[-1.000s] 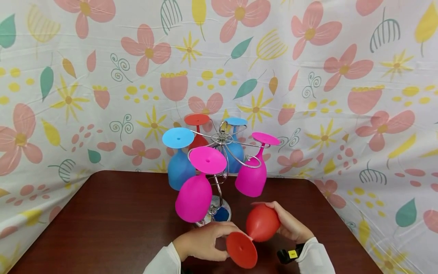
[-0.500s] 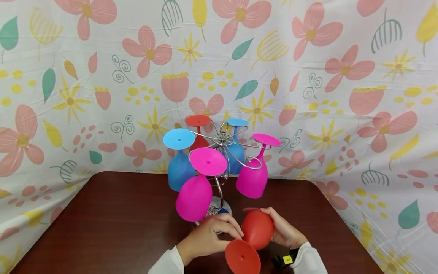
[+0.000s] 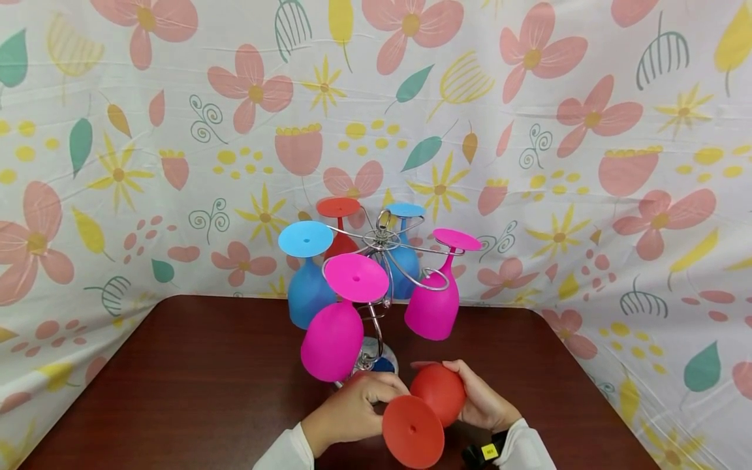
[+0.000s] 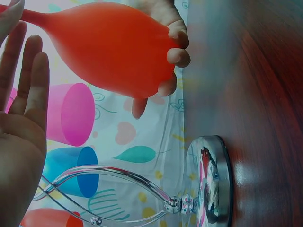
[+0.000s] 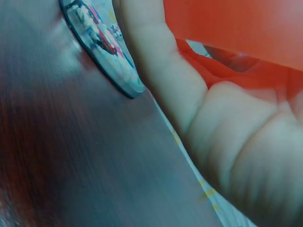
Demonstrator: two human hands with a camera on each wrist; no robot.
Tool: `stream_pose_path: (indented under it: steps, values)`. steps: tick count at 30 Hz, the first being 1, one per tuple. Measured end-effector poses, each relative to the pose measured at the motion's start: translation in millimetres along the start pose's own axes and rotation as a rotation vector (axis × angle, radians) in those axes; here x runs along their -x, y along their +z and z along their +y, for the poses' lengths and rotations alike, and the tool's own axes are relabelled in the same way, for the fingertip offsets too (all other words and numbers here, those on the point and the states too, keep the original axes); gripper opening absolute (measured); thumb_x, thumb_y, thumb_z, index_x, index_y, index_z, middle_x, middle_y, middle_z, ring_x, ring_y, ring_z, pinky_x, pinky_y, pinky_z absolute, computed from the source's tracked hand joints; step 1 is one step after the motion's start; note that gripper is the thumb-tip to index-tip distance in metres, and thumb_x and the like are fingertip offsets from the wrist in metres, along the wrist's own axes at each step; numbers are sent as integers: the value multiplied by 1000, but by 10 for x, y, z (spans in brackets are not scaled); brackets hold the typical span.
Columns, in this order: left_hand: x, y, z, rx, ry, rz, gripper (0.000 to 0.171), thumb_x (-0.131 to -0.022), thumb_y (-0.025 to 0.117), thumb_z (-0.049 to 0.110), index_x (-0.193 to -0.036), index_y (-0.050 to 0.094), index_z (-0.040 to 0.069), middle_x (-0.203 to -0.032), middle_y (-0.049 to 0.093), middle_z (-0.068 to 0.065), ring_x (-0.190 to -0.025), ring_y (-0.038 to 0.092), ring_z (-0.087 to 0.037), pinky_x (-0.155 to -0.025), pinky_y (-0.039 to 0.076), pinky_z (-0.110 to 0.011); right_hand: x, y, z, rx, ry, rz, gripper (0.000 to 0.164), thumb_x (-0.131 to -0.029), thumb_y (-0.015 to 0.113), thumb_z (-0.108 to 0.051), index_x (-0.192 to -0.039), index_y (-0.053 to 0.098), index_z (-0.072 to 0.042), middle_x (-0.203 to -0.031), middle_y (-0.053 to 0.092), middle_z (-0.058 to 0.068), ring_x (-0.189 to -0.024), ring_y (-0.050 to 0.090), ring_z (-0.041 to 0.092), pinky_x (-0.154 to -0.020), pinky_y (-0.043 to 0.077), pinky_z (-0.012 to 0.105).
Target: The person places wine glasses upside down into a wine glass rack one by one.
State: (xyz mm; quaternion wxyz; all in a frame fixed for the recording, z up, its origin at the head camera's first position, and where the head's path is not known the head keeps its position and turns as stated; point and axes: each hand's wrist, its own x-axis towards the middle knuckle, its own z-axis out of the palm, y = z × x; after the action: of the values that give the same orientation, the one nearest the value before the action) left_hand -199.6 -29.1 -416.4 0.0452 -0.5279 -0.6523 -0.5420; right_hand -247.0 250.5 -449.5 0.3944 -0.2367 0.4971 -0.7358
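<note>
A red plastic wine glass (image 3: 413,432) lies tilted between both hands, its round foot toward me. My left hand (image 3: 357,406) pinches its stem; in the left wrist view the thumb and a finger meet there while the other fingers (image 4: 35,78) stay extended. My right hand (image 3: 486,399) grips the bowl (image 4: 111,49) near the rim, fingertips curling over the edge. Just beyond, a chrome glass rack (image 3: 380,240) holds upside-down glasses: a front pink one (image 3: 333,339), a right pink one (image 3: 433,303), two blue ones and a red one (image 3: 338,207).
The rack's round shiny base (image 4: 213,184) stands on the dark wooden table (image 3: 194,378), right behind the hands. A floral cloth (image 3: 376,98) hangs behind the table's far edge. The front pink glass hangs close above my left hand.
Both hands have shifted slightly with the red glass. The bowl has moved left and its foot has turned more toward me. My left fingers have closed in on the stem.
</note>
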Motion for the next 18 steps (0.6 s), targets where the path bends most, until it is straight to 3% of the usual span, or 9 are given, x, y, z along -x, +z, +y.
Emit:
stream_pose_path:
  steps: [5, 11, 14, 18]
  values:
    - [-9, 8, 31, -10, -7, 70, 9, -89, 76, 5, -97, 79, 5, -101, 72, -3, -97, 66, -8, -80, 57, -29, 16, 1, 8, 0, -14, -5, 58, -109, 15, -42, -154, 38, -13, -140, 53, 12, -123, 56, 30, -100, 48, 49]
    - [-14, 15, 10, -6, 66, 182, 7, -89, 75, 2, -92, 76, 8, -90, 69, -3, -83, 61, -7, -70, 55, -26, 58, 35, -22, 70, 28, -1, 59, -109, 13, -47, -150, 46, -20, -140, 54, 6, -123, 57, 25, -101, 48, 45]
    - [-13, 12, 10, 6, 86, 210, 7, -90, 74, 2, -89, 76, 9, -84, 66, -2, -79, 58, -6, -66, 52, -24, 78, 84, -76, 200, 36, 43, 54, -111, 18, -43, -150, 46, -18, -141, 54, 5, -124, 57, 23, -101, 48, 42]
    - [-24, 4, 20, -34, 92, 232, 5, -89, 75, 5, -90, 77, 10, -85, 67, 0, -80, 60, -6, -68, 54, -25, 95, 211, -198, 469, 57, 125, 53, -111, 29, -36, -154, 36, -5, -147, 49, 12, -125, 57, 25, -100, 49, 42]
